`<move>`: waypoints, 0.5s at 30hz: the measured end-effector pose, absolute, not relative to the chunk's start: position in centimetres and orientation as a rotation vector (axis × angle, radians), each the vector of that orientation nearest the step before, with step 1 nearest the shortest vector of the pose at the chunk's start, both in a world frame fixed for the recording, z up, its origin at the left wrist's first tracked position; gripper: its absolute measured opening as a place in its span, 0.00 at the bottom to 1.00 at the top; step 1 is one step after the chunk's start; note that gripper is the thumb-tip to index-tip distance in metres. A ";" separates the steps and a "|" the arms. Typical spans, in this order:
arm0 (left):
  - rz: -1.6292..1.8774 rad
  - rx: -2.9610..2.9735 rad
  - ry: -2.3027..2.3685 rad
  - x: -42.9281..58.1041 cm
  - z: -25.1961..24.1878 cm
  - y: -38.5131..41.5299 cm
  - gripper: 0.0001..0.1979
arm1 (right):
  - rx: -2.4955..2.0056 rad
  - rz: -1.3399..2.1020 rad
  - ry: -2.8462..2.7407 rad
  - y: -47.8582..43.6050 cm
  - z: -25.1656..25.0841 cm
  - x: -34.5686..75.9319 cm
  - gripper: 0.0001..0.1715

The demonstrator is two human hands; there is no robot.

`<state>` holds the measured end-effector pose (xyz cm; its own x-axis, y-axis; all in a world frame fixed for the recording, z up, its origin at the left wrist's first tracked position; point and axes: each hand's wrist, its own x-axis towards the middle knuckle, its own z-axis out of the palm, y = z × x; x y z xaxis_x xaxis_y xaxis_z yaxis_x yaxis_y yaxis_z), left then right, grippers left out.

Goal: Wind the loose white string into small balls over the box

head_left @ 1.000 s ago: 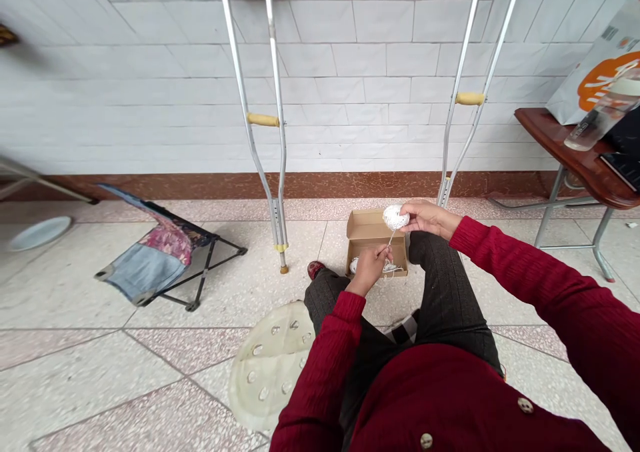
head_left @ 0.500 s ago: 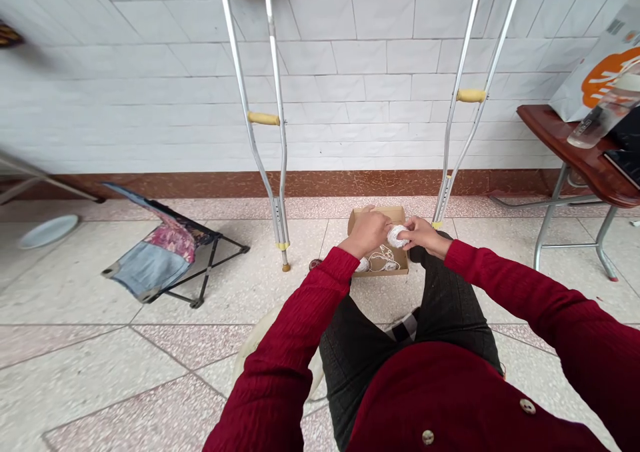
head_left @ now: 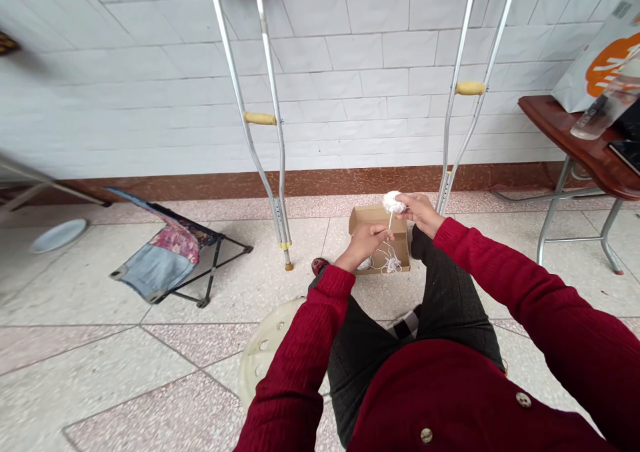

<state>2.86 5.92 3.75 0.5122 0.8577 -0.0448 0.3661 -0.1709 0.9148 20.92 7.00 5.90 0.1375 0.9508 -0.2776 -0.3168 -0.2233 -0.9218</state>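
My right hand [head_left: 419, 212] is closed around a ball of white yarn [head_left: 393, 203], held above the far part of an open cardboard box [head_left: 380, 216]. A white strand [head_left: 391, 220] runs down from the ball to my left hand [head_left: 367, 244], whose fingers pinch it over the box. Loose white yarn [head_left: 393, 263] lies tangled inside the box. Another white bundle [head_left: 367, 263] in there is partly hidden behind my left hand.
Two metal crutches [head_left: 281, 172] [head_left: 451, 132] lean against the tiled wall. A folding stool [head_left: 165, 259] stands at left, with a pale dish [head_left: 59, 236] beyond it. At right, a brown table [head_left: 575, 125] carries a bottle [head_left: 597, 115] and a bag [head_left: 580, 72]. A round pale stool [head_left: 260, 352] is beside my left leg.
My right hand has lifted the yarn ball up and away from me. My left hand has come lower and nearer, and the strand between them is now stretched.
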 end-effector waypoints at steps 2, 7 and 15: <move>0.588 1.770 0.977 2.6 3.2 5.6 0.16 | -1.168 1.420 -0.671 7.1 7.5 21.3 0.06; 0.606 1.799 0.972 2.0 2.1 6.0 0.18 | -1.014 1.646 -0.740 6.2 10.0 21.7 0.07; 0.585 2.264 0.991 2.0 5.0 8.8 0.15 | -1.370 1.882 -1.358 2.4 6.7 21.7 0.12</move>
